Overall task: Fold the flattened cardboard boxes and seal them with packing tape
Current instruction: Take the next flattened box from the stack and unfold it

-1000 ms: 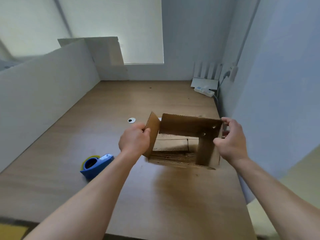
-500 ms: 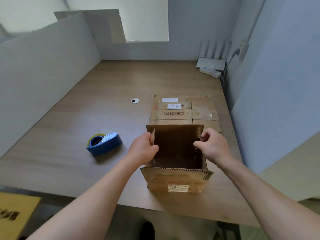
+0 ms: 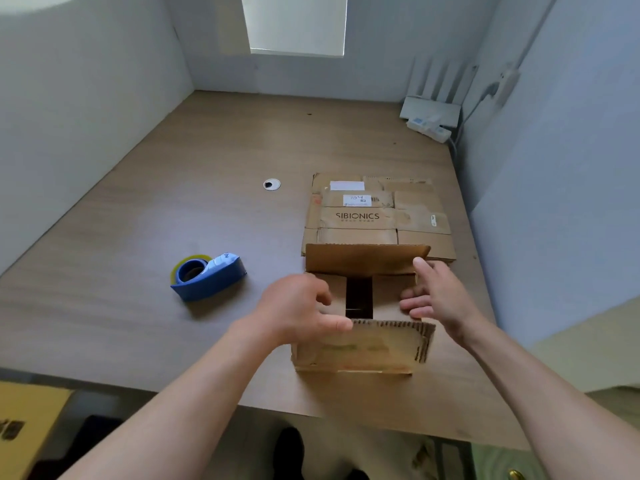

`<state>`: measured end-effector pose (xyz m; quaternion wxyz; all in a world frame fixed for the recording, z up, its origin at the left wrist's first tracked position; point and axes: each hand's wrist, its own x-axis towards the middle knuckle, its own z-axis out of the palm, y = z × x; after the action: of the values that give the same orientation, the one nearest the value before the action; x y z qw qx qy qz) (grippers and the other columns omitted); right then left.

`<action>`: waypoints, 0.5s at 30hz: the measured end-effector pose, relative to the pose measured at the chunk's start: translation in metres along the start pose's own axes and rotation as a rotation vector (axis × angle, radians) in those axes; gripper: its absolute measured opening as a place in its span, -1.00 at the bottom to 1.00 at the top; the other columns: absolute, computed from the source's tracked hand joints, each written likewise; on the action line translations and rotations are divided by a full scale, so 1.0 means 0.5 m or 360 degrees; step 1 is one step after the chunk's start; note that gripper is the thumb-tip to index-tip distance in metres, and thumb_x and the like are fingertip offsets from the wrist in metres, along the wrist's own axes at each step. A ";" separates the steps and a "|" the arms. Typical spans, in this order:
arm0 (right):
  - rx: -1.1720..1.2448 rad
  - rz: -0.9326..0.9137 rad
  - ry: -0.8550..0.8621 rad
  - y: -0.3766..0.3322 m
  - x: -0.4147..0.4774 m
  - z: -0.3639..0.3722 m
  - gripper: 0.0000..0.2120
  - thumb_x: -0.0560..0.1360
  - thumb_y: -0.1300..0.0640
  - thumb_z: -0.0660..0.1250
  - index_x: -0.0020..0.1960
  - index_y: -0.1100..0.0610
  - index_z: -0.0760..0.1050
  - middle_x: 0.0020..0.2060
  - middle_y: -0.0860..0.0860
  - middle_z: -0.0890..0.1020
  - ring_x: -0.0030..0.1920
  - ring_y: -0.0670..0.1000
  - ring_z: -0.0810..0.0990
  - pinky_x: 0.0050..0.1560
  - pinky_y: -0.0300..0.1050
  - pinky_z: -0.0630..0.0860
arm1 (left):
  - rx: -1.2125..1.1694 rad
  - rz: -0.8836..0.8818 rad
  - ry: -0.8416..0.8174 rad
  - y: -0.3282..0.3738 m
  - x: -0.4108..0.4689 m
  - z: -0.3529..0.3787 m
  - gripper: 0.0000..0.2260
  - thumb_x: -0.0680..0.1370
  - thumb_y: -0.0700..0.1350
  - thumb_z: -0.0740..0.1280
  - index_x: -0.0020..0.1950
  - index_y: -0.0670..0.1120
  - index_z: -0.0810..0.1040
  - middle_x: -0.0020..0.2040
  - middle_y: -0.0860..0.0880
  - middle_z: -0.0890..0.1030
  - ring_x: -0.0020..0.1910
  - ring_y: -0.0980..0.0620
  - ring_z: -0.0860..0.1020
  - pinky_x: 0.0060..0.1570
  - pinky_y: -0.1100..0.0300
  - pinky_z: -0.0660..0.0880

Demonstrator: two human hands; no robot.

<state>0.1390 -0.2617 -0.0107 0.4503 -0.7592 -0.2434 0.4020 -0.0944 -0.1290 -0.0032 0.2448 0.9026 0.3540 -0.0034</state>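
A small brown cardboard box [image 3: 363, 348] stands upright near the table's front edge. Its two side flaps are folded inward with a dark gap between them; the far flap and the near flap still stand up. My left hand [image 3: 298, 311] lies over the left side flap with its fingers loosely bent. My right hand [image 3: 434, 296] has straight fingers against the right side flap and the far flap. Behind the box lies a stack of flattened cardboard boxes [image 3: 377, 216] printed SIBIONICS. A blue tape dispenser [image 3: 207, 277] with a yellowish roll sits on the table to the left.
The wooden table [image 3: 138, 237] is walled by grey partitions left, back and right. A white router and a power strip [image 3: 429, 116] sit in the far right corner. A round cable grommet [image 3: 272, 184] is mid-table. A yellow box [image 3: 24, 427] stands on the floor.
The box was lifted and opened out a second ago, then set upright on the table. Both hands have since pushed the two side flaps inward over the opening and spread out.
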 end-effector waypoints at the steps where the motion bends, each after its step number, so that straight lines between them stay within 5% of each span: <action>1: 0.0017 -0.0014 0.0042 0.007 0.001 0.002 -0.57 0.61 -0.28 0.11 0.28 0.01 0.34 -0.11 0.18 0.66 -0.28 0.06 0.71 -0.32 -0.10 0.58 | 0.0164 -0.0021 0.0129 -0.007 0.007 0.006 -0.49 0.21 0.52 0.31 -0.18 0.12 0.48 -0.19 0.23 0.44 -0.16 0.16 0.46 -0.33 0.24 0.37; 3: 0.0105 -0.0032 0.0144 0.019 0.001 0.008 -0.54 0.60 -0.33 0.06 0.36 -0.09 0.29 -0.11 0.14 0.61 -0.39 0.01 0.64 -0.40 -0.14 0.53 | 0.0236 -0.0206 0.0250 -0.027 0.011 0.031 -0.44 0.16 0.53 0.32 -0.18 0.11 0.34 -0.15 0.19 0.38 -0.12 0.09 0.41 -0.33 0.16 0.32; 5: 0.0131 -0.0056 0.0209 0.028 0.001 0.019 -0.49 0.57 -0.37 0.03 0.36 -0.12 0.35 -0.22 0.08 0.59 -0.46 -0.06 0.56 -0.47 -0.17 0.48 | 0.0019 -0.0448 0.0274 -0.048 0.000 0.068 -0.27 0.10 0.55 0.33 0.06 0.11 0.33 0.04 0.11 0.37 0.06 0.03 0.42 -0.17 0.08 0.43; 7: -0.0014 -0.0077 0.0279 0.031 0.004 0.026 -0.36 0.48 -0.48 0.01 0.14 -0.01 0.52 -0.38 -0.03 0.55 -0.46 -0.10 0.50 -0.42 -0.13 0.45 | -0.0335 -0.0555 0.0309 -0.059 -0.010 0.097 0.05 0.08 0.55 0.34 0.44 0.10 0.15 0.32 0.04 0.30 0.29 0.01 0.38 0.13 0.04 0.45; 9: -0.0107 -0.0148 0.0400 0.033 0.008 0.026 -0.25 0.43 -0.52 0.02 -0.17 0.18 0.49 -0.46 -0.06 0.49 -0.40 -0.05 0.47 -0.33 -0.06 0.42 | -0.0555 -0.0464 0.0334 -0.057 -0.009 0.118 0.14 0.11 0.51 0.38 0.54 0.22 -0.09 0.45 0.10 0.17 0.38 0.06 0.30 0.23 0.12 0.34; 11: 0.0024 -0.0178 0.0419 0.033 0.010 0.021 -0.39 0.52 -0.36 0.15 -0.28 0.17 0.52 -0.44 -0.08 0.55 -0.37 -0.04 0.52 -0.35 -0.11 0.46 | -0.0647 -0.0363 0.0352 -0.051 -0.004 0.127 0.13 0.19 0.41 0.48 0.54 0.28 -0.17 0.49 0.16 0.11 0.42 0.09 0.27 0.28 0.18 0.27; 13: 0.0194 -0.0149 0.0263 0.041 0.009 0.021 -0.76 0.54 0.00 0.30 -0.21 0.04 0.66 -0.28 -0.09 0.69 -0.26 -0.09 0.65 -0.35 -0.21 0.54 | -0.0727 -0.0352 0.0428 -0.052 0.002 0.131 0.10 0.26 0.27 0.56 0.55 0.27 -0.15 0.50 0.18 0.11 0.41 0.13 0.27 0.33 0.16 0.28; 15: 0.0235 -0.0124 0.0149 0.069 -0.004 0.035 -0.77 0.49 0.30 0.34 -0.06 -0.01 0.67 -0.11 -0.04 0.72 -0.12 -0.11 0.69 -0.29 -0.23 0.60 | -0.0756 -0.0259 0.0514 -0.058 0.004 0.133 0.01 0.28 0.19 0.58 0.54 0.27 -0.01 0.46 0.20 0.18 0.34 0.30 0.21 0.31 0.26 0.28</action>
<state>0.1237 -0.2710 -0.0452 0.5313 -0.7318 -0.2211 0.3650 -0.1005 -0.1389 -0.0748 0.3887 0.7776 0.4504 0.2035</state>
